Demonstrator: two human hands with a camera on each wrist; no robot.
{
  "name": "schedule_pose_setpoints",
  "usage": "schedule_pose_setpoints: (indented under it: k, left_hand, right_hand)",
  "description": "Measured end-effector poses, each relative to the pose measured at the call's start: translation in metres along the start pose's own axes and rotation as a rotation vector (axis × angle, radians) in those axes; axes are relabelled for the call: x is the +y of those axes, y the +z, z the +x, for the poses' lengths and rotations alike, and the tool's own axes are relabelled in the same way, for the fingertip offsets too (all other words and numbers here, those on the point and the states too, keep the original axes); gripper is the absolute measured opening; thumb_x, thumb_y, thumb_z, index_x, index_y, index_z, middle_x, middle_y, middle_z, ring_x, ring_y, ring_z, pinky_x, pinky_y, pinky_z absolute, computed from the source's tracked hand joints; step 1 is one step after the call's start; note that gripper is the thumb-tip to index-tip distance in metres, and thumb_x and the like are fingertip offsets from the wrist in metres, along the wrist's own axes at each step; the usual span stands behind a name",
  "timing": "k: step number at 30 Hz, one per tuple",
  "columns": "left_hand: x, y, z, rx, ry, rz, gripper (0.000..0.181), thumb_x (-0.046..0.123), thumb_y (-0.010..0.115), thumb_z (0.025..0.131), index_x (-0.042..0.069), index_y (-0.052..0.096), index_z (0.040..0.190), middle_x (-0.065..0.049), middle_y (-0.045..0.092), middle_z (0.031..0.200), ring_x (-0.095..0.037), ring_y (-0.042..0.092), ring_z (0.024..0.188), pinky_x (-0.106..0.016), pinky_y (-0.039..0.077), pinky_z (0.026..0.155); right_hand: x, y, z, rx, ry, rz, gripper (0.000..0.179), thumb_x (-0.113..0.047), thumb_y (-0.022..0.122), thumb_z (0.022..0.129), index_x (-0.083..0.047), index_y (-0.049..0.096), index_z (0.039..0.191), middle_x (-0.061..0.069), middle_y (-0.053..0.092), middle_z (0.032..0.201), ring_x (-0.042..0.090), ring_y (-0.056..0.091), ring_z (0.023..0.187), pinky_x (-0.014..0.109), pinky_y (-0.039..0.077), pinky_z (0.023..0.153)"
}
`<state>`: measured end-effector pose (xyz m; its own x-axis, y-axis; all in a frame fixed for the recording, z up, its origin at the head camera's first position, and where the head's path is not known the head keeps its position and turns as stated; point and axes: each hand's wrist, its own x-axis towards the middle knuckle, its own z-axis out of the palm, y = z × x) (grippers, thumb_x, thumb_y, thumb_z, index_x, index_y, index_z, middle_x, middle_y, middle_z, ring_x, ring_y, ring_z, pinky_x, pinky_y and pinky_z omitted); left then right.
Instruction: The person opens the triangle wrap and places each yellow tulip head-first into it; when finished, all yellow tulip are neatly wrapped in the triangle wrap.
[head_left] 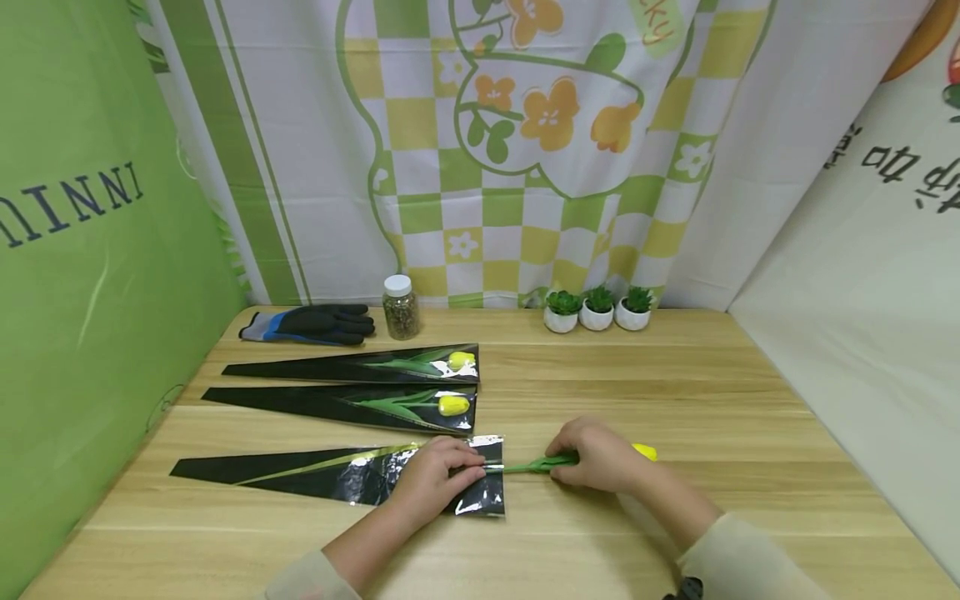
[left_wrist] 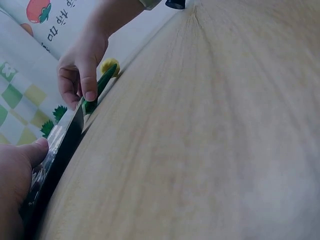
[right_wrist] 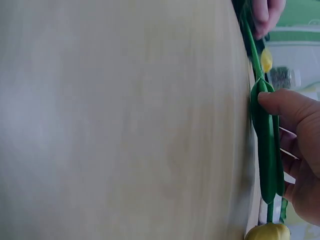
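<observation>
A yellow artificial tulip (right_wrist: 267,150) lies level, its green stem reaching left to the wide mouth of a black flower sleeve (head_left: 300,477) with a clear, shiny front. My right hand (head_left: 596,457) pinches its green leaves between thumb and fingers, with the yellow bloom (head_left: 644,452) showing beyond the hand. My left hand (head_left: 437,477) presses on the sleeve near that mouth, fingertips beside the stem. In the left wrist view, the left thumb (left_wrist: 37,151) lies along the glossy film. The left palm covers part of the sleeve.
Two more black sleeves, an upper one (head_left: 300,368) and a lower one (head_left: 292,400), each hold a yellow tulip. Behind them are a black-and-blue glove (head_left: 318,323) and a jar (head_left: 401,312) with a white lid. Three small potted plants (head_left: 597,312) stand at the back near the curtain (head_left: 517,225).
</observation>
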<state>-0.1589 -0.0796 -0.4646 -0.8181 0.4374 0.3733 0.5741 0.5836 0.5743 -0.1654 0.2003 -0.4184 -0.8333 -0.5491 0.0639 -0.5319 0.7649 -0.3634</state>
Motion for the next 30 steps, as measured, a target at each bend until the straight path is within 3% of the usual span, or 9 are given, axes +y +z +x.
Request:
schedule_pose_setpoints:
  k: [13, 19, 26, 30]
  left_hand:
    - [0.002, -0.002, 0.000, 0.000, -0.001, -0.015, 0.014, 0.023, 0.074, 0.086, 0.016, 0.079, 0.097, 0.003, 0.073, 0.100, -0.014, 0.065, 0.098, -0.035, 0.054, 0.091]
    - [0.002, -0.002, 0.000, -0.013, -0.006, -0.025, 0.015, 0.024, 0.074, 0.086, 0.015, 0.079, 0.098, 0.002, 0.073, 0.101, -0.015, 0.065, 0.099, -0.035, 0.054, 0.091]
    - [-0.001, 0.000, -0.001, -0.004, 0.015, -0.005, 0.015, 0.023, 0.075, 0.086, 0.014, 0.079, 0.097, 0.001, 0.073, 0.100, -0.015, 0.065, 0.097, -0.036, 0.055, 0.090]
    - [-0.003, 0.001, -0.001, -0.002, 0.020, -0.003, 0.015, 0.023, 0.074, 0.086, 0.014, 0.079, 0.097, 0.001, 0.073, 0.100, -0.016, 0.065, 0.097, -0.036, 0.055, 0.090]
  right_hand:
    - [-0.026, 0.018, 0.012, 0.035, 0.028, 0.054, 0.014, -0.022, 0.079, 0.079, -0.016, 0.076, 0.092, -0.012, 0.065, 0.084, 0.003, 0.053, 0.080, 0.022, 0.048, 0.071]
    - [-0.030, 0.022, 0.014, 0.021, 0.018, 0.081, 0.021, -0.021, 0.078, 0.082, -0.012, 0.076, 0.101, -0.007, 0.068, 0.090, 0.001, 0.055, 0.080, 0.023, 0.050, 0.072]
    - [-0.026, 0.012, 0.009, 0.019, 0.076, 0.170, 0.039, -0.028, 0.078, 0.083, -0.008, 0.072, 0.115, 0.000, 0.072, 0.106, 0.013, 0.064, 0.094, 0.033, 0.055, 0.084]
    - [-0.016, -0.002, -0.002, 0.035, 0.130, 0.249, 0.044, -0.032, 0.077, 0.085, -0.008, 0.068, 0.120, 0.007, 0.069, 0.119, 0.029, 0.063, 0.112, 0.049, 0.052, 0.096]
